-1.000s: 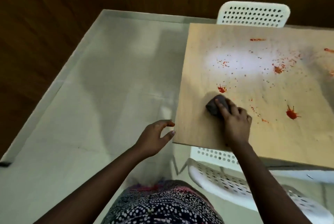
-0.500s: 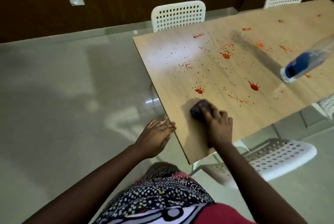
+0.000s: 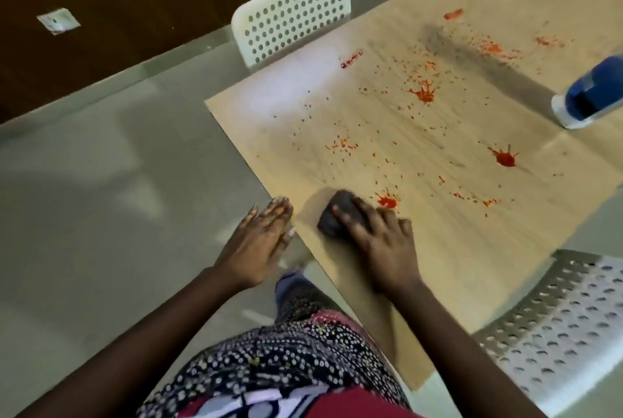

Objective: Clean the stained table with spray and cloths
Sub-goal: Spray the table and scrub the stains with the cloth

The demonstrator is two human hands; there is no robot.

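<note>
The right hand (image 3: 381, 242) is pressing a dark cloth (image 3: 337, 215) flat against the table (image 3: 438, 249), fingers spread over it and bearing down rather than clenched around it. The cloth is lying bunched into a small, dark grey wad near the table's left edge, just beside a red splat (image 3: 387, 201). The left hand (image 3: 259, 242) is hovering open with fingers straight, gripping nothing, its fingertips at the table's edge. Red stains are speckling the pale wooden top, with bigger splashes farther in. A spray bottle (image 3: 590, 94) with a blue part is standing at the right margin, well apart from the cloth.
</note>
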